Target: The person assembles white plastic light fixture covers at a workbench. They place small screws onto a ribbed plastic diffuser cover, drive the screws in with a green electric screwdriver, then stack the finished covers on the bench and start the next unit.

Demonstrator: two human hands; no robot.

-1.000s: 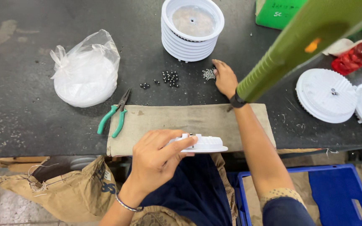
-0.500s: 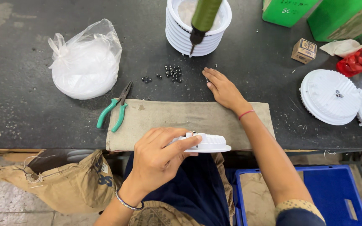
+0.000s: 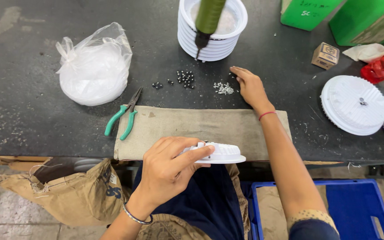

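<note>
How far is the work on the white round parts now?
Two white discs lie at the right, seemingly done. The left hand holds one white housing; the right hand reaches beside the small screws. A stack of housings remains.

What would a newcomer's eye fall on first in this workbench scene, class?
First, the left hand gripping a white ribbed disc at the bench's near edge. Next, the right hand reaching to a pile of small silvery parts, beside dark beads. Above hangs a green tool over stacked white housings.
</note>
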